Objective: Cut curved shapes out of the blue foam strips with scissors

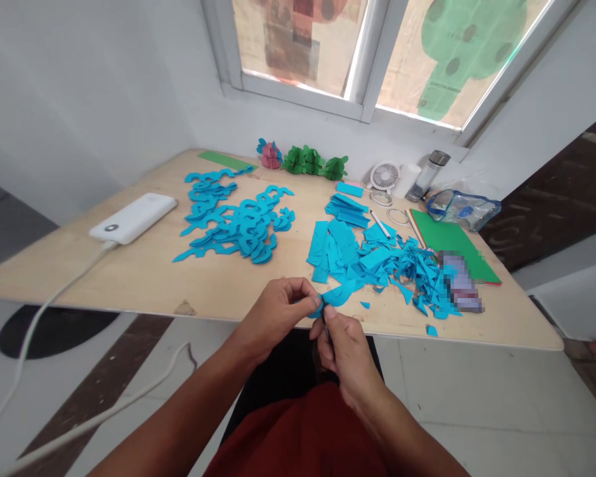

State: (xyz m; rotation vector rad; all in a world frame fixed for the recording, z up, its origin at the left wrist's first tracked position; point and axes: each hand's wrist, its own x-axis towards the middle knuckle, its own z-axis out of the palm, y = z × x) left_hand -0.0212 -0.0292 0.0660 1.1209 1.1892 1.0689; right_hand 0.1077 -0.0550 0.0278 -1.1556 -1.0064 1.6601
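Observation:
At the table's front edge, my left hand [295,301] pinches a piece of blue paper [340,293] between thumb and fingers. The paper's curved end sticks out to the right, over the tabletop. My right hand [345,338] is closed around small scissors [327,326], mostly hidden by the fingers, with the dark blades up against the paper beside my left fingertips. Just beyond my hands lies a heap of blue paper scraps [377,262]. To the left, cut blue paper chains [251,225] with wavy, rounded outlines are piled in overlapping layers.
A white power bank [134,217] with a cable lies at left. Along the back stand green paper ornaments [310,161], a pink one [271,156], a small fan [385,176] and a bottle [430,175]. Green sheets [451,242] and a clear pouch [464,209] are at right.

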